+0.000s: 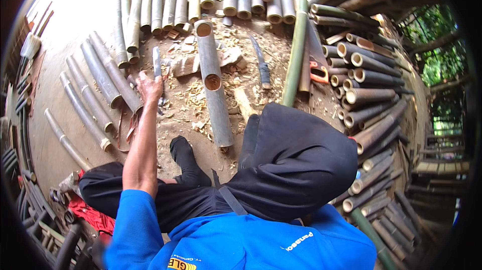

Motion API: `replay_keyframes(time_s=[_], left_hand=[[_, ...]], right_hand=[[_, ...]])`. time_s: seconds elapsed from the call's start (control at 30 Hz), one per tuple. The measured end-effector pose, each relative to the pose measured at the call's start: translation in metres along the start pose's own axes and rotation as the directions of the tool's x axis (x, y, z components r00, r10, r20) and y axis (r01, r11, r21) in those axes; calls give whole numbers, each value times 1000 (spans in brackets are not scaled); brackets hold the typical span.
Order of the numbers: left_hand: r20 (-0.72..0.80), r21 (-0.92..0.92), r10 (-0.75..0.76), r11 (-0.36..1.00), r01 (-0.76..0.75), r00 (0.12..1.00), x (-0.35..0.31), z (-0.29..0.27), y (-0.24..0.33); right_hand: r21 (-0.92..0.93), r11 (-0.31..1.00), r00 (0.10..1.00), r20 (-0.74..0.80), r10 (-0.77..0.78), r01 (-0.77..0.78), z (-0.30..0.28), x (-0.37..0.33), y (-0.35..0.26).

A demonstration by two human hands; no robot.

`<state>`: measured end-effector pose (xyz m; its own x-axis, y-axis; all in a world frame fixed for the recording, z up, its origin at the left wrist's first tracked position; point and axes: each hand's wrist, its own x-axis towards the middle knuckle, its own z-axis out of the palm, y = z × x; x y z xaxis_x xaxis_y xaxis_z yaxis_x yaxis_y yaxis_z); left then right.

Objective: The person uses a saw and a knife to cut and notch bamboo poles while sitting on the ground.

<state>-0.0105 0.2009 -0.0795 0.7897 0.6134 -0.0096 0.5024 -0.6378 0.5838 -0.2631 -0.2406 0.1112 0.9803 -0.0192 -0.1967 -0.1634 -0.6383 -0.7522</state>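
My left hand (149,88) reaches forward, palm down and with fingers apart, over the dirt floor. Its thumb side overlaps a narrow blade-like tool (157,59), whose darker lower end shows below the hand; I cannot make out any grip on it. Close by on the left is the end of a long bamboo pole. In front of me a thick grey bamboo tube (217,109) lies pointing away, with an opening cut in its side and its far end over a wood block (186,65). My right hand is out of view.
A knife with a dark wrapped handle (264,72) lies right of the tube. Beyond it are a green bamboo pole (296,59) and a saw with an orange handle (319,73). Cut bamboo surrounds me, with a large stack (371,94) at right. Wood shavings (198,97) litter the ground.
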Motion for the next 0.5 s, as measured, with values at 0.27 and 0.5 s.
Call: replay_keyframes(time_s=[0.27, 0.5], left_hand=[[529, -566, -162, 663, 489, 833, -21, 40, 78], [783, -392, -93, 694, 604, 615, -44, 83, 88]], right_hand=[[169, 961, 826, -492, 275, -220, -51, -19, 75], [-10, 869, 671, -640, 375, -495, -18, 37, 227]])
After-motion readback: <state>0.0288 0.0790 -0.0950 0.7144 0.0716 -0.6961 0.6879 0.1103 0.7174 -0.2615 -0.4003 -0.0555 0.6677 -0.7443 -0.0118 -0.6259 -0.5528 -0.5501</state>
